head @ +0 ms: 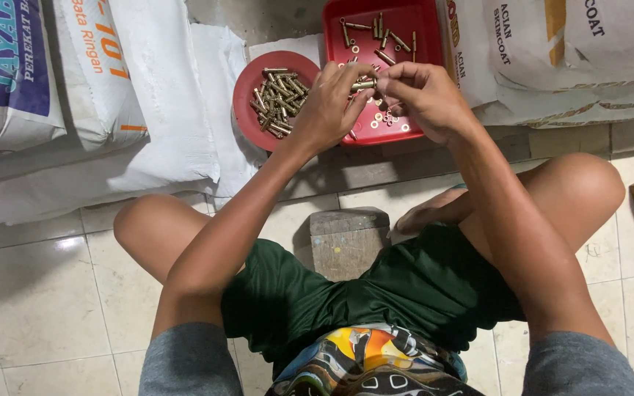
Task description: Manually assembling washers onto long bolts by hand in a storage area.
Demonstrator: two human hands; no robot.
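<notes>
Seated on a tiled floor, a person pinches one brass bolt (363, 85) between both hands, left hand (328, 110) and right hand (423, 99) with fingertips closed on it, above a red square tray (412, 29) at 12 o'clock; a round red dish (247, 88) of bolts lies at 11 o'clock, white sacks (133, 88) alongside

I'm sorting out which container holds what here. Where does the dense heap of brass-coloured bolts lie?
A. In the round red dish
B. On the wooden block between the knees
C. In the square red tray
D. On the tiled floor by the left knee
A: the heap of bolts sits in the round red dish, left of the square red tray, which holds only scattered bolts and washers; both hands hold one bolt over the tray.
</notes>
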